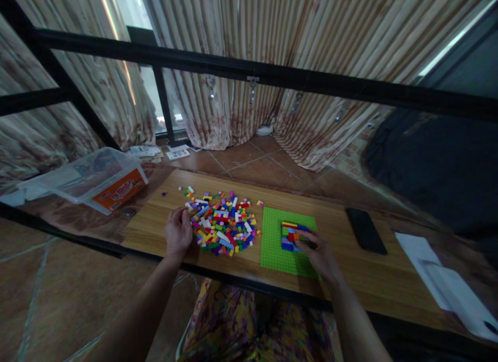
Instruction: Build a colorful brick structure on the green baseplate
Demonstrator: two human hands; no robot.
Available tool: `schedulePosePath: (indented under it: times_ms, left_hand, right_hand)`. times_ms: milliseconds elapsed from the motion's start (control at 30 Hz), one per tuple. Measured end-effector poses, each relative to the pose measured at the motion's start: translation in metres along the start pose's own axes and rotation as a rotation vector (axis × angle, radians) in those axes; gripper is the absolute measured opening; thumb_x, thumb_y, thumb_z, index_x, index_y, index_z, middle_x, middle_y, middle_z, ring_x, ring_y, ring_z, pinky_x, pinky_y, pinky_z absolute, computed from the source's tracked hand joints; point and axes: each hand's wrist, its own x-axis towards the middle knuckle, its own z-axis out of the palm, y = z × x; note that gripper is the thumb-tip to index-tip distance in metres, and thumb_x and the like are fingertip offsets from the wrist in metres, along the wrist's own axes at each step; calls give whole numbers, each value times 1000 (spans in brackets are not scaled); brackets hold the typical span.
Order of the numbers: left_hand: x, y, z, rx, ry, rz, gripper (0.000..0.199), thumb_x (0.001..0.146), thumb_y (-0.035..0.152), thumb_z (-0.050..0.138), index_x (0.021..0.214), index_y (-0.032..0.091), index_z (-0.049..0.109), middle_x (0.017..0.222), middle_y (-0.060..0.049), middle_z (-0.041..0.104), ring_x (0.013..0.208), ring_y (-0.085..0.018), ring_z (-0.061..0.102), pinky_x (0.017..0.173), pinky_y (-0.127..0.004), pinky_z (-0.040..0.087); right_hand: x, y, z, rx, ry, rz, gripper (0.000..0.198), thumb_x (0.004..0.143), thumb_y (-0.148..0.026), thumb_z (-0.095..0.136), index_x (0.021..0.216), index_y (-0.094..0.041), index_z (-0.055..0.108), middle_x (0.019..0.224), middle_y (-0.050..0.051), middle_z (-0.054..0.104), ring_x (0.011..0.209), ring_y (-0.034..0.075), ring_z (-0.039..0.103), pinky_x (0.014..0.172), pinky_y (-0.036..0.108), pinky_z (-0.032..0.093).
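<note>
A heap of small toy bricks [223, 228] in many colours lies on the wooden table. At its left edge rests my left hand [179, 231], its fingers curled closed; whatever they may hold is hidden. To the right of the heap lies a green studded baseplate [271, 240]. A low build of coloured bricks [288, 238] stands on it, with a yellow and red row along the far side and blue at the corners. My right hand [318, 249] reaches over the build's right side, thumb and fingers closed on a toy brick there and covering part of the build.
A black phone [366, 231] lies right of the baseplate, with white papers [422, 268] beyond. At the left stands a clear plastic bin [116, 167] with an orange label. A dark metal bar [233, 65] crosses in front of striped curtains [257, 30].
</note>
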Motion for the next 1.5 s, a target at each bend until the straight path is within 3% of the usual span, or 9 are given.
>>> schedulePosePath:
  times_ms: [233, 433, 633, 800, 1033, 1500]
  left_hand:
    - [1, -1, 1, -2, 8, 6, 33, 89, 38, 40, 94, 16, 64, 103, -13, 67, 101, -26, 62, 93, -40, 49]
    - [0, 0, 1, 3, 8, 13, 34, 89, 37, 40, 96, 15, 65, 105, -14, 67, 103, -26, 61, 94, -41, 48]
    - [-1, 0, 1, -3, 7, 29, 33, 89, 37, 40, 95, 16, 65, 104, -13, 67, 101, -25, 62, 94, -40, 49]
    - [-1, 1, 0, 5, 7, 27, 33, 90, 37, 40, 95, 16, 65, 103, -13, 67, 101, -25, 62, 94, -39, 49]
    - [-1, 1, 0, -6, -2, 20, 33, 90, 36, 40, 96, 15, 65, 104, -13, 67, 101, -25, 62, 94, -40, 49]
    - [0, 0, 1, 8, -3, 15, 33, 90, 37, 40, 94, 16, 65, 102, -13, 66, 100, -25, 62, 93, -39, 49]
  right_hand:
    - [-1, -4, -2, -87, 10, -59, 43, 72, -56, 66, 101, -25, 74, 120, 9, 63, 111, 28, 58, 100, 52, 40]
    - [2, -15, -5, -333, 60, -173, 35, 73, -53, 62, 91, -26, 76, 111, 10, 64, 107, 30, 57, 96, 52, 42]
    - [1, -24, -7, -435, 49, -234, 29, 76, -46, 57, 89, -27, 75, 99, 9, 66, 94, 27, 58, 89, 46, 46]
    - [3, -26, -9, -383, -14, -187, 27, 75, -44, 57, 85, -26, 74, 88, 6, 68, 84, 25, 61, 83, 41, 48]
    - [3, -22, -14, -225, -88, -76, 33, 76, -49, 60, 91, -25, 75, 94, 7, 70, 85, 26, 64, 82, 43, 49]
    - [6, -24, -16, -168, -66, -53, 38, 68, -48, 68, 96, -24, 76, 88, 5, 70, 74, 22, 62, 72, 38, 50]
